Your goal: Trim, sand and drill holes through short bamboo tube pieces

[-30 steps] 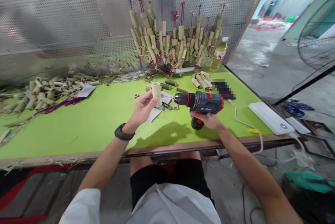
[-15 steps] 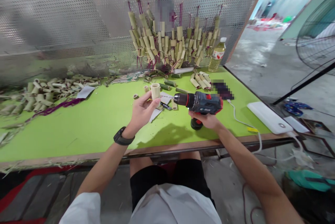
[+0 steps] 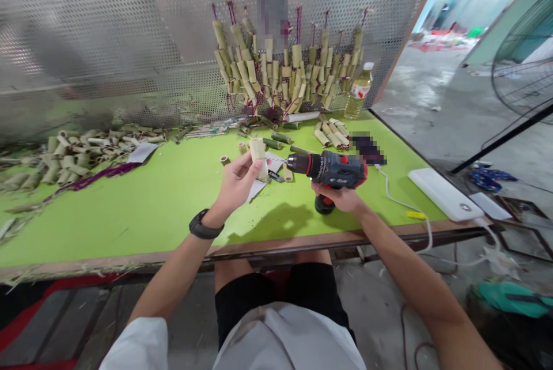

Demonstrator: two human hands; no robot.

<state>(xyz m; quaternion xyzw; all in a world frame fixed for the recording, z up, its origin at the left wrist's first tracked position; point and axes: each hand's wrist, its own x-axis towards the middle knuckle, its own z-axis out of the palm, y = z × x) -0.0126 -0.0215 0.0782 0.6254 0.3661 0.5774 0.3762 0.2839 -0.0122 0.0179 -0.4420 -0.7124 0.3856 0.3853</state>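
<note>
Between the thumb and fingers of my left hand (image 3: 237,184) is a short piece of bamboo tube (image 3: 258,152), tilted slightly. My right hand (image 3: 341,197) is wrapped round the grip of a cordless drill (image 3: 339,169), held level and pointing left. Its thin drill bit (image 3: 276,159) reaches to the side of the tube; whether it has entered the wall I cannot tell. Under the tube lie a utility knife (image 3: 275,176) and some white paper (image 3: 256,190). More cut bamboo pieces (image 3: 280,137) lie just behind.
Strung bamboo pieces (image 3: 298,79) hang on the perforated metal panel (image 3: 129,41). An oil bottle (image 3: 358,93) stands at the back right of the green table (image 3: 173,185). A bamboo pile (image 3: 69,157) and purple cord (image 3: 99,175) lie left. A cabled white power bank (image 3: 444,194) sits right.
My left hand has tipped the bamboo tube, so its open top now shows less and its side faces the drill bit more. The drill has stayed nearly still.
</note>
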